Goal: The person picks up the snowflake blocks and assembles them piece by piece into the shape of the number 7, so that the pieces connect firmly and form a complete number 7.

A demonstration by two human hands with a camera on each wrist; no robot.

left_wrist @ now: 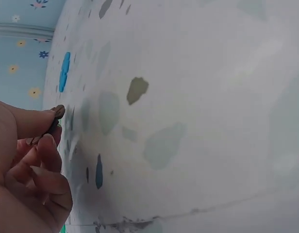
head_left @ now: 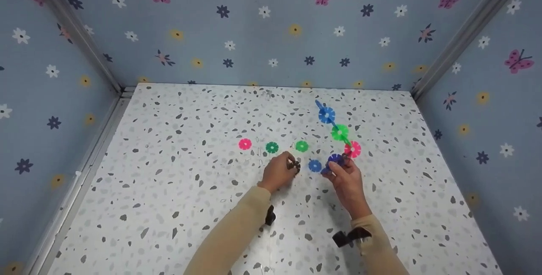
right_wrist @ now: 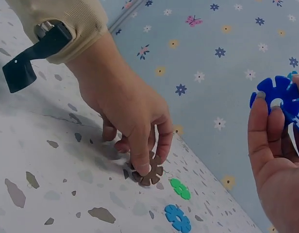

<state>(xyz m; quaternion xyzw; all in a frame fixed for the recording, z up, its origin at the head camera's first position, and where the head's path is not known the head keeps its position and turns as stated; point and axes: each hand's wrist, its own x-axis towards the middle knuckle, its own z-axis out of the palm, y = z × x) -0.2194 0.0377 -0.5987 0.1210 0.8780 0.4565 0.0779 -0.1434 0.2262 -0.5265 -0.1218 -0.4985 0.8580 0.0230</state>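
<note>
Between thumb and fingers, my left hand (head_left: 277,172) pinches a brown notched plastic disc (right_wrist: 150,174), low over the table. My right hand (head_left: 349,181) grips a chain of interlocking discs by its dark blue disc (right_wrist: 275,92). Away from that hand the chain runs through a pink disc (head_left: 352,149) and a green disc (head_left: 340,132) to a blue disc (head_left: 326,115), with edge-on discs slotted between them. The fingers partly hide the near end of the chain. A loose blue disc (head_left: 315,165) lies flat between the two hands.
Beyond the left hand, a loose pink disc (head_left: 245,144), a dark green disc (head_left: 272,147) and a light green disc (head_left: 302,146) lie in a row. Flower-patterned panels (head_left: 271,20) enclose the speckled white table (head_left: 178,139) at the back and both sides.
</note>
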